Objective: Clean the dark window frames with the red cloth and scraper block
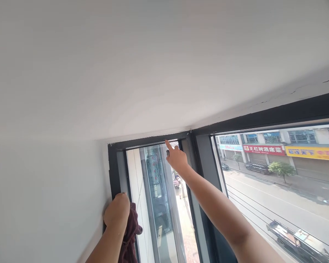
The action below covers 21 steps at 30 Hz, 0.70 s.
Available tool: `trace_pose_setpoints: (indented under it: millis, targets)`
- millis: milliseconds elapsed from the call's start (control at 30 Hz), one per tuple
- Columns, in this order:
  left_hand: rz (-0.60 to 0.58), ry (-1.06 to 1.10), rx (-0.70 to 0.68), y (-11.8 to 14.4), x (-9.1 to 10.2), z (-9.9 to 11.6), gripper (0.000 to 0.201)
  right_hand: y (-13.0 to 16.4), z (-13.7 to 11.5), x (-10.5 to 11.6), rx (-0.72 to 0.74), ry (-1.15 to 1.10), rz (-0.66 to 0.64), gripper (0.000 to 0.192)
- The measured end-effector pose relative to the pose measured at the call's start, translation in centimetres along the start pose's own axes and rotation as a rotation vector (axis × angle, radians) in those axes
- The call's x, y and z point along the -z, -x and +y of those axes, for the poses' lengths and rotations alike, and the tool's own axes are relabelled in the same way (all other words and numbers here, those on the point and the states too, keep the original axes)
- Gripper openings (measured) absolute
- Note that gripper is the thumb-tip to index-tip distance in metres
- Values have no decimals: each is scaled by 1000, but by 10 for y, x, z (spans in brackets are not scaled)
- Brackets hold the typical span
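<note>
My left hand [117,210] is at the left upright of the dark window frame [142,141], its fingers mostly hidden from me. A dark maroon cloth [131,228] hangs bunched beside that hand, seemingly held in it. Higher up, my right hand [178,157] reaches to the frame's top bar near the corner. Its index finger is stretched up against the bar's lower edge while the other fingers curl in. Something small and dark shows by the curled fingers, too small to name.
A white ceiling [159,65] meets the frame, with a crack [293,92] at the right. The white wall [44,193] stands at the left. Beyond the wide right window lie a street [252,190], shops with signs [263,149], and a loaded cart [296,237].
</note>
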<state>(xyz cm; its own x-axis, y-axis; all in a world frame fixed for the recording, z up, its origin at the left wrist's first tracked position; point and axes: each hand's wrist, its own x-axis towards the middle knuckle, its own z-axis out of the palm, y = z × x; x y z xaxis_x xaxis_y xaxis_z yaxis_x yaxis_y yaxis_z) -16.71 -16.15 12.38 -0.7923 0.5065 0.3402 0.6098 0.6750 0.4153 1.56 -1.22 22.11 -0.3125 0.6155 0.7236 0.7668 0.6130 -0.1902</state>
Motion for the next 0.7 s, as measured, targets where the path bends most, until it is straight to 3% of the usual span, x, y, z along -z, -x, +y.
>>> trace_pose_setpoints:
  millis: [233,700]
  targets:
    - [-9,-10,15,-1,1,2,57,-5,12,11,93,182,-27,80]
    - [25,-55,0,-1,-4,2,55,-9,16,24,157,296,-48,83]
